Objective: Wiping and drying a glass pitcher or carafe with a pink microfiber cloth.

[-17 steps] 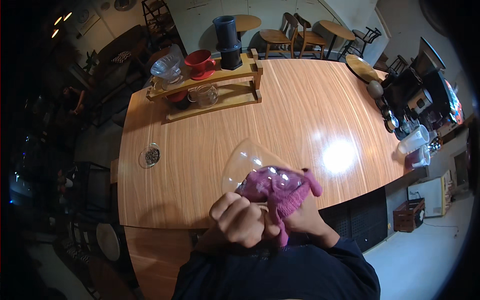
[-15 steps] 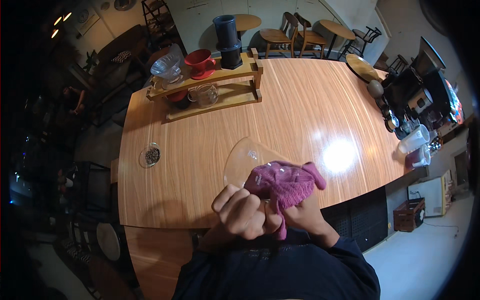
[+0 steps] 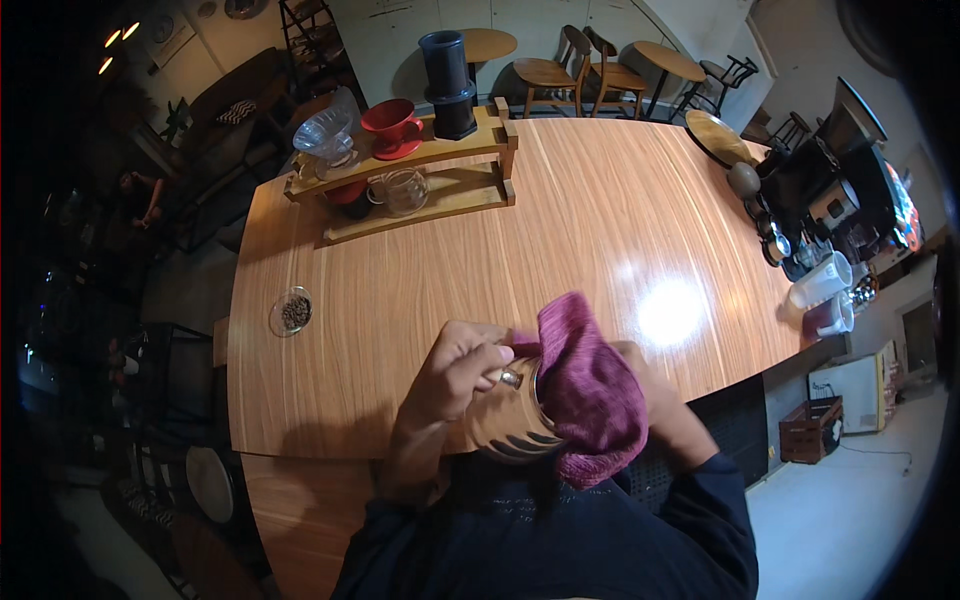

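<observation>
A clear glass carafe (image 3: 503,418) is tilted close to my body, above the near edge of the table. Its mouth faces the purple cloth (image 3: 592,385), which bunches over and beside that opening. My left hand (image 3: 458,368) is closed at the carafe's side, by a small shiny metal piece (image 3: 511,379), with the thumb near a corner of the cloth. Behind the cloth, my right hand (image 3: 645,380) grips it from the right; most of those fingers are hidden.
A small glass dish of coffee beans (image 3: 295,312) lies at the left. Towards the back, a wooden stand (image 3: 420,220) bears drippers, a dark cylinder (image 3: 446,70) and a glass server. Plastic cups (image 3: 822,280) and dark equipment (image 3: 815,180) line the right edge.
The carafe has turned, its wide part swinging from the far side towards my body. The cloth now hangs longer on the right. My left hand has moved up and turned its fingers inward.
</observation>
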Motion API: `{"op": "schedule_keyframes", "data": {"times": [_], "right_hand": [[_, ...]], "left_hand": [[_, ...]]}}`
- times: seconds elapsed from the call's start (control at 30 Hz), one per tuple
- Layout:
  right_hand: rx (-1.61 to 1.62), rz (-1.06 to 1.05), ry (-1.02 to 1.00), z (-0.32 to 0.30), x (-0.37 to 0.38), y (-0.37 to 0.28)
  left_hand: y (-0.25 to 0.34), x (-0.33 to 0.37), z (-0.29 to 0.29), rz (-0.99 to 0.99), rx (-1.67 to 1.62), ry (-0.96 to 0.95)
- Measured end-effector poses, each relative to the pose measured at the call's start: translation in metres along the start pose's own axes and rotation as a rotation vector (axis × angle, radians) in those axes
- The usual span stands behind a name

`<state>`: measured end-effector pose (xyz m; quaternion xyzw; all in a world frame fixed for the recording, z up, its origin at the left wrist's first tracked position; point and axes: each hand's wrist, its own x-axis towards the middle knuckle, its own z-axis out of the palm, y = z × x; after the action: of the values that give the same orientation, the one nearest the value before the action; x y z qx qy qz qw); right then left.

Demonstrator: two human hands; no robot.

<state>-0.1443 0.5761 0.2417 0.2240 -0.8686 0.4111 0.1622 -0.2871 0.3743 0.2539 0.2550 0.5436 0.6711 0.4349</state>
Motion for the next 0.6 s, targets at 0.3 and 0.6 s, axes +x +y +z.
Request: {"op": "schedule_keyframes", "data": {"times": [0.3,0.6], "right_hand": [[0.28,-0.331,-0.397,-0.031,0.051,0.019],[0.601,0.213,0.22,0.05,-0.008,0.061]], "left_hand": [[-0.039,0.044,0.018,-0.548,-0.68,0.131],[-0.084,0.052,0.01,-0.252,-1.297,-0.283]]}}
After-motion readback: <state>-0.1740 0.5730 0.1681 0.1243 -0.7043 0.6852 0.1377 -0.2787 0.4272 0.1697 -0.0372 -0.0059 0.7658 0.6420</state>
